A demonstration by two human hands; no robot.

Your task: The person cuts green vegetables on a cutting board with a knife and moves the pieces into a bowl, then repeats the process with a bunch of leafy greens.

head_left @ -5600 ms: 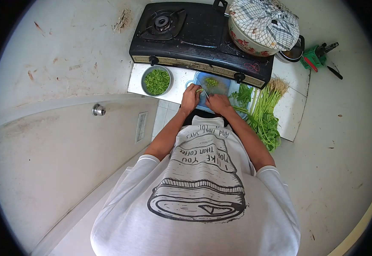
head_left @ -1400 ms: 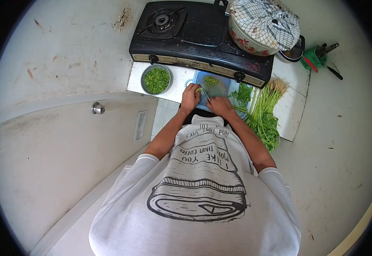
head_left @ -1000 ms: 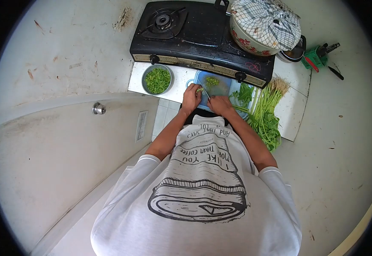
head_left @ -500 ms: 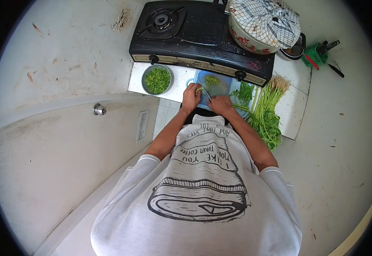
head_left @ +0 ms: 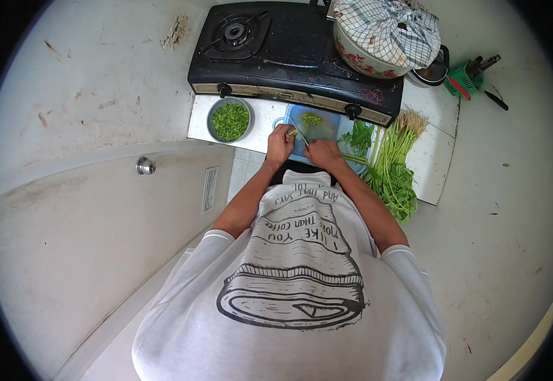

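My left hand (head_left: 281,143) is closed around a few green stems at the left side of a blue cutting board (head_left: 328,131). In my right hand (head_left: 322,154) is a knife (head_left: 300,134), its blade slanting up and left across the board beside the stems. A small heap of chopped greens (head_left: 310,119) lies on the board just beyond the blade. Leafy green stalks (head_left: 357,136) rest right of my right hand. Farther right lies a large bunch of leafy greens (head_left: 395,155) with its roots pointing away from me.
A grey bowl of chopped greens (head_left: 230,120) stands left on the white counter (head_left: 262,124). Behind is a black gas stove (head_left: 298,47) bearing a cloth-covered pot (head_left: 362,60). A green basket (head_left: 465,77) with utensils and a black-handled knife (head_left: 496,100) are at far right.
The whole view has shifted slightly, so everything appears a little further left. Both hands keep nearly the same place on the board, still gripping the stems and the knife.
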